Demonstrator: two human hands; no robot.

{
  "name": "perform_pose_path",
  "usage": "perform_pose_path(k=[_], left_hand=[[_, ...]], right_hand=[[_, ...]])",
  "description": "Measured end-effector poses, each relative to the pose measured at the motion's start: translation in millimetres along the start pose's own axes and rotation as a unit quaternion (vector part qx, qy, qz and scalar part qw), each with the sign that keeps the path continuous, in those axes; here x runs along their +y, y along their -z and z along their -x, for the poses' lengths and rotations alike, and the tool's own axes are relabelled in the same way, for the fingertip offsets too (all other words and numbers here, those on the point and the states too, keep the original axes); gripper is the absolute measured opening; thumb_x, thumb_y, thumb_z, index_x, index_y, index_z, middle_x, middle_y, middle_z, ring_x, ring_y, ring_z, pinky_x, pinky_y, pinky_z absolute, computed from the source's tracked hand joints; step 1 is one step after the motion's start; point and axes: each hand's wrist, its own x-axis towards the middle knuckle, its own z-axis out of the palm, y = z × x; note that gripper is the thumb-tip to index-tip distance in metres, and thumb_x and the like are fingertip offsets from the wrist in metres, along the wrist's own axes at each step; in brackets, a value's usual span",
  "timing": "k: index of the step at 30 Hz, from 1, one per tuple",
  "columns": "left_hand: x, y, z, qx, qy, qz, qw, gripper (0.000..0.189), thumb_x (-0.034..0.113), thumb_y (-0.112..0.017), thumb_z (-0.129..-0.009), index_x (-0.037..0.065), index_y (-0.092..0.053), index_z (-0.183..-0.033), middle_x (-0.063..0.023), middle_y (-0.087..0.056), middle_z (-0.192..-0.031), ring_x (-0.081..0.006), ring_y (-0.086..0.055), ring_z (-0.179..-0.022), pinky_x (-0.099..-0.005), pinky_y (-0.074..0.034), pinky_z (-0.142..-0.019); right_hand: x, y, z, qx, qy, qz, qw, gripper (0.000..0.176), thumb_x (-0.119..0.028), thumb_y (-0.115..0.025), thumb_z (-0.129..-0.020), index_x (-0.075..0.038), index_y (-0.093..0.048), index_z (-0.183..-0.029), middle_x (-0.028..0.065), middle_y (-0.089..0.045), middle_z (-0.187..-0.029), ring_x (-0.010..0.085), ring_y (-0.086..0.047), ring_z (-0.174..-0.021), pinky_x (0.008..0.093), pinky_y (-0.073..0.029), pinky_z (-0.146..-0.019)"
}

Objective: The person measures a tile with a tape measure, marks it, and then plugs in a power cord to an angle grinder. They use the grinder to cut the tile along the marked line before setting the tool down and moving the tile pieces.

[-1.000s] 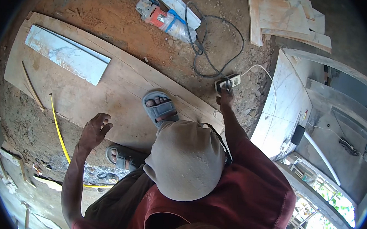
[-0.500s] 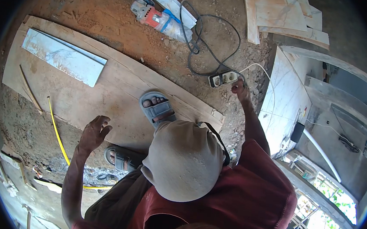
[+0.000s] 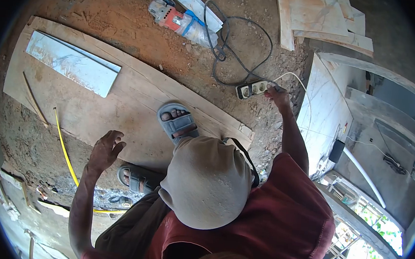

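Observation:
My right hand [image 3: 278, 98] is closed at the end of a black power cord [image 3: 268, 47], where its dark plug shows partly between the fingers. It is at the right end of a white and black power strip [image 3: 259, 87] on the dirt; whether the plug sits in a socket I cannot make out. The cord loops back to a red and grey angle grinder [image 3: 173, 19], its rear wrapped in clear plastic and blue tape. My left hand [image 3: 106, 150] hangs above the edge of a wooden board [image 3: 136, 115], fingers apart and holding nothing.
Marble-patterned tile strips [image 3: 72, 63] lie on the board, beside a thin wooden stick [image 3: 34, 98]. A yellow tape measure [image 3: 64, 151] stretches at the left. More tile pieces [image 3: 316, 14] are stacked at upper right, and a white cable [image 3: 306, 88] runs from the strip.
My right hand has shifted slightly and turned, its fingers now wrapped around the plug end of the black cord beside the power strip. My left hand stays put.

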Motion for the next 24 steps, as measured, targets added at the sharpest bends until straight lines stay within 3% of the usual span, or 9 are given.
perform_pose_path(k=[5,8,11,14,20,24], left_hand=[[3,2,0,0.007,-0.003,-0.009,1.0,0.026,0.014,-0.061,-0.084,0.001,-0.052,-0.104,-0.0187,-0.061,-0.091,-0.0316,-0.062,-0.075,-0.0396,-0.049,-0.066],[4,2,-1,0.005,-0.015,-0.007,1.0,0.026,0.014,-0.061,-0.084,0.001,-0.052,-0.104,-0.0188,-0.061,-0.091,-0.032,-0.062,-0.076,-0.0398,-0.049,-0.066],[5,2,-1,0.002,-0.009,-0.006,1.0,0.026,0.014,-0.061,-0.084,0.001,-0.052,-0.104,-0.0191,-0.061,-0.091,-0.0329,-0.062,-0.078,-0.0403,-0.049,-0.067],[4,1,0,0.004,-0.008,-0.012,1.0,0.025,0.014,-0.061,-0.084,0.001,-0.052,-0.104,-0.0193,-0.061,-0.091,-0.0338,-0.062,-0.079,-0.0407,-0.049,-0.067],[3,1,2,0.006,-0.007,-0.011,1.0,0.025,0.015,-0.061,-0.084,0.001,-0.052,-0.104,-0.0194,-0.06,-0.09,-0.0341,-0.062,-0.08,-0.0409,-0.049,-0.067],[3,1,3,0.006,-0.003,-0.013,1.0,0.025,0.015,-0.061,-0.084,0.001,-0.052,-0.104,-0.0196,-0.06,-0.091,-0.0342,-0.062,-0.079,-0.0408,-0.049,-0.067]], right_hand=[[12,-3,-6,0.037,0.12,-0.076,0.989,0.025,-0.025,-0.075,-0.071,-0.003,-0.066,-0.078,0.0049,-0.064,-0.066,0.0129,-0.058,-0.059,0.0279,-0.047,-0.058],[4,-1,-1,0.038,0.107,-0.02,0.993,0.026,-0.023,-0.075,-0.073,-0.002,-0.065,-0.084,0.0062,-0.066,-0.074,0.0116,-0.061,-0.066,0.0267,-0.049,-0.06],[-3,-5,1,0.113,0.099,0.062,0.987,0.03,-0.025,-0.078,-0.069,-0.002,-0.065,-0.083,0.0053,-0.065,-0.069,0.0112,-0.058,-0.058,0.0258,-0.047,-0.056],[-6,-11,4,0.139,0.116,0.052,0.982,0.031,-0.029,-0.079,-0.067,-0.003,-0.065,-0.076,0.0044,-0.062,-0.06,0.0108,-0.056,-0.053,0.0266,-0.045,-0.053],[-6,-23,-5,0.154,0.11,0.106,0.976,0.031,-0.031,-0.073,-0.07,-0.004,-0.062,-0.059,0.0034,-0.057,-0.051,0.0121,-0.054,-0.049,0.0307,-0.042,-0.049],[6,-31,-14,0.17,0.109,0.146,0.969,0.026,-0.028,-0.069,-0.071,-0.005,-0.063,-0.059,0.0037,-0.058,-0.052,0.0126,-0.054,-0.048,0.0317,-0.042,-0.048]])
